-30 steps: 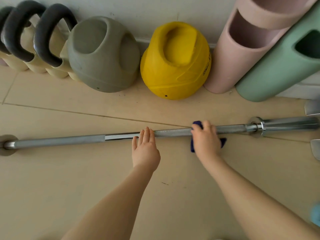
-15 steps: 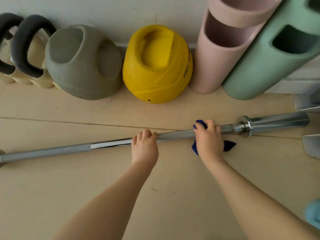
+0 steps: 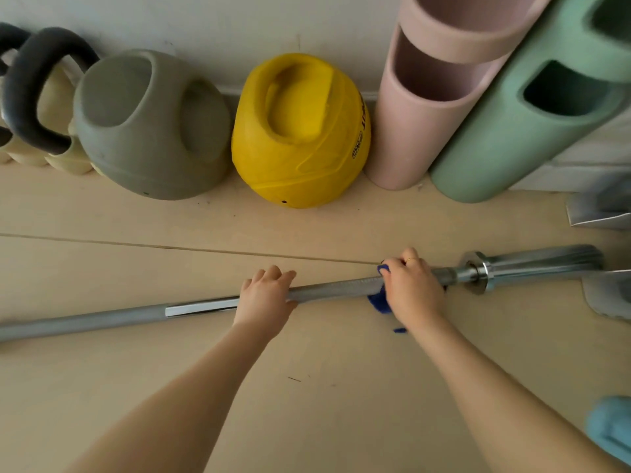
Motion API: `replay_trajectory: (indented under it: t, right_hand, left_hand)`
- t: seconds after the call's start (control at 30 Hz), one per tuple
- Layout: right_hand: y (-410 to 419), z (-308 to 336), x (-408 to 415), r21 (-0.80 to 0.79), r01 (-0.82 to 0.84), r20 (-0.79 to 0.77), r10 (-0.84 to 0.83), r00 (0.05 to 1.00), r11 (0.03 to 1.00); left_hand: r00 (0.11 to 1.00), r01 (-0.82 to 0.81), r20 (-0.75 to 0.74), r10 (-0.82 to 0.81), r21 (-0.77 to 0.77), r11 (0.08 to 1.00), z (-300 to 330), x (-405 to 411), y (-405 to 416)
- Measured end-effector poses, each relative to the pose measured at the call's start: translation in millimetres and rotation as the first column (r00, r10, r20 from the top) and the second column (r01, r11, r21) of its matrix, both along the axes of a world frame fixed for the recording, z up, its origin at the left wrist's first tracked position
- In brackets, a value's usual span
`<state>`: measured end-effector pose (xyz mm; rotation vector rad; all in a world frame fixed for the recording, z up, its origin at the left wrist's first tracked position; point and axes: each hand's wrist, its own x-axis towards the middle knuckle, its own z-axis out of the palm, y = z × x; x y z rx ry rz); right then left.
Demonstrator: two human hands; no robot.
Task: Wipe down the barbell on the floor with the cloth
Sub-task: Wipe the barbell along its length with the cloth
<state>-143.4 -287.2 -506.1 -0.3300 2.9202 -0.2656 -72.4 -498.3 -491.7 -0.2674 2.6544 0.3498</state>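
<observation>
Where beige floor [image 3: 102,387] meets wall, left hand [image 3: 264,302] gripping barbell [image 3: 334,290], right hand [image 3: 411,290] clutching cloth [image 3: 379,302].

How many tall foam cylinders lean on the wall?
2: pink cylinder right of the yellow weight, green cylinder right of the pink one. More may sit beyond the right edge.

2 bare forearms in view, no sleeves reaching the wrists or lower arms. Left hand [image 3: 264,302]: no rings, watch or bands visible. Right hand [image 3: 411,290]: 1 thin gold-coloured ring [image 3: 410,259] on a finger. No gloves on either hand. Wrists bare.
</observation>
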Motion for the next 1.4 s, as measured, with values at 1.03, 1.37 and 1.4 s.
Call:
replay_trajectory:
  t: [1.03,1.37,1.4]
  right_hand:
    - [-10.2,23.3,14.8,0.221,0.194,0.281,-0.253,0.926,0.956]
    - [-23.4,20.4,21.0,0.285,0.108,0.264,-0.187,0.946,0.952]
    - [-27.3,20.9,24.0,0.278,0.126,0.250,-0.198,0.948,0.952]
  left_hand:
    - [0.983,0.120,0.138,-0.121,0.011,0.993,-2.0,38.1,-19.7]
    - [0.993,0.018,0.111,-0.030,0.107,0.994,-4.8,50.4,-38.4]
    - [0.994,0.011,0.108,-0.023,0.112,0.994,-4.3,51.5,-39.9]
